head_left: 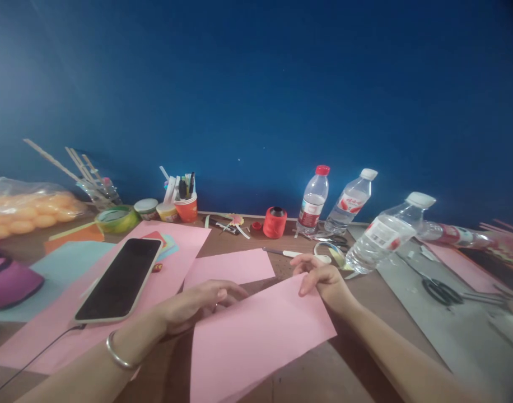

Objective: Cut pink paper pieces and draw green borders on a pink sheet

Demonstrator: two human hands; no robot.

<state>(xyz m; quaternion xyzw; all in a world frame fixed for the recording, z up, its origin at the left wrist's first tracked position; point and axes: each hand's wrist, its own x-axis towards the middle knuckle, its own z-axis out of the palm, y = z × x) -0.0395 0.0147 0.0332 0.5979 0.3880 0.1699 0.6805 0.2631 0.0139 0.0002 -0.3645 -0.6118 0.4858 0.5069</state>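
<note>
A sheet of pink paper [260, 341] is tilted up in front of me over the brown table. My right hand [319, 280] pinches its upper right edge, with the thumb on the near face and the other fingers behind. At the upper left edge, my left hand [201, 305], with a silver bangle on the wrist, has loosely stretched fingers that pass partly behind the sheet; their tips are hidden. Just past the hands, another pink piece of paper [231, 267] lies flat. A white-handled knife [294, 254] rests beyond my right hand.
A phone [120, 280] with a cable lies on pink paper at left. Along the blue wall stand a pen cup [186, 208], a red thread spool [275, 223] and several water bottles [313, 204]. Black-handled scissors [443, 292] lie on a grey mat [424, 324] at right.
</note>
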